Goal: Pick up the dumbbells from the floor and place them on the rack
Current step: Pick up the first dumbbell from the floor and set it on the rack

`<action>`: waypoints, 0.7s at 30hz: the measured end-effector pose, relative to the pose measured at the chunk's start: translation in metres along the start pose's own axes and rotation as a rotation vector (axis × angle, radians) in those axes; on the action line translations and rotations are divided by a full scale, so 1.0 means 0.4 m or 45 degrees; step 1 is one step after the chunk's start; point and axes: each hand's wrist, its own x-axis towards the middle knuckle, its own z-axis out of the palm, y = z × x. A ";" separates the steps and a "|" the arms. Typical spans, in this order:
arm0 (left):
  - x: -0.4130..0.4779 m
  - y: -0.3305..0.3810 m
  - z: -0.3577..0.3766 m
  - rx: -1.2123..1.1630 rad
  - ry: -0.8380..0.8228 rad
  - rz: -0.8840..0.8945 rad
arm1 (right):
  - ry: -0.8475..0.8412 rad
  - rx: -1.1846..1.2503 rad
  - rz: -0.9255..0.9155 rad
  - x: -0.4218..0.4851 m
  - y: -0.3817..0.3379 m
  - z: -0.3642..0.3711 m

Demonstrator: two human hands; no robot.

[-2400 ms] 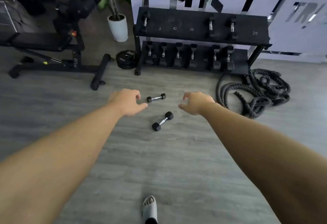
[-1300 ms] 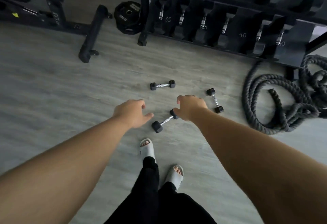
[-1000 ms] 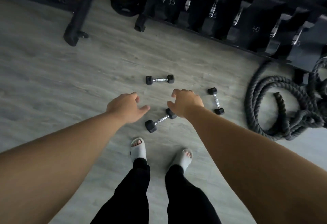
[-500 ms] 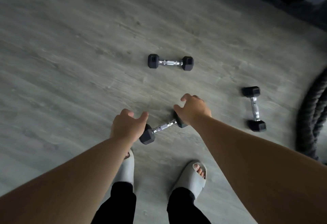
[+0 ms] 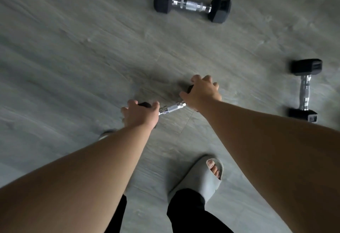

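Nearest dumbbell (image 5: 172, 109): on the grey floor (image 5: 73, 48) just ahead of the feet, lying slantwise; only the chrome handle shows, both black heads covered.
Left hand (image 5: 140, 115): fingers curled down over the nearer head, seemingly closed on it.
Right hand (image 5: 202, 92): fingers spread and wrapped over the farther head, likewise closed on it.
Lift: cannot tell whether clear of the floor.
Other dumbbells: one (image 5: 192, 4) farther ahead, one (image 5: 304, 90) well off to the right, both untouched.
Handling: rigid, dense for its size, probably light enough for one hand; smooth heads likely slippery.
Best hold: knurled middle of the handle, for grip and balance.
Rack: out of view.
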 end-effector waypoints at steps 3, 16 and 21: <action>0.014 -0.011 0.016 -0.025 -0.027 -0.033 | -0.028 0.100 0.093 0.018 0.020 0.019; 0.050 -0.014 -0.018 0.036 -0.087 0.096 | 0.068 0.334 0.141 0.015 0.069 0.065; 0.016 0.132 -0.155 0.328 -0.035 0.434 | 0.116 0.674 0.348 -0.081 0.059 0.032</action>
